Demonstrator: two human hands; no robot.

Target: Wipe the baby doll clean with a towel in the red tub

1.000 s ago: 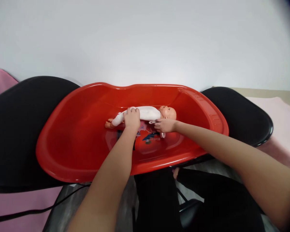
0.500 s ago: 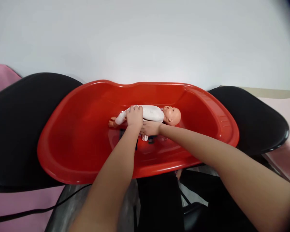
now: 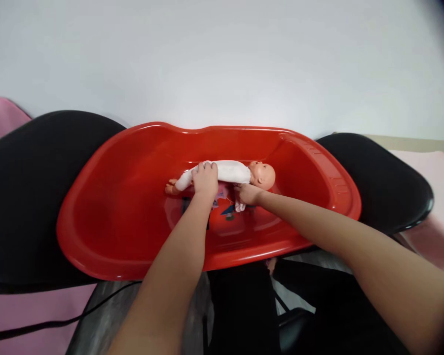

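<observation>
A doll with a white body and bare plastic head lies lengthwise in a red baby bath. Its head points right and its feet left. My left hand grips the doll around its hip and upper leg, fingers curled over the far side. Beside the doll's chest, close to its neck, is my right hand, closed on a small pale pink and white cloth. Part of that cloth hangs below the fingers; the rest is hidden in the hand.
Black chair seats flank the bath on both sides, under its ends. Dark and purple coloured shapes show on the bath floor. A black cable runs at lower left. Behind stands a pale wall.
My right hand has moved right along the doll, from near my left hand to its upper chest, carrying the cloth. My left hand stays on the doll's hip.
</observation>
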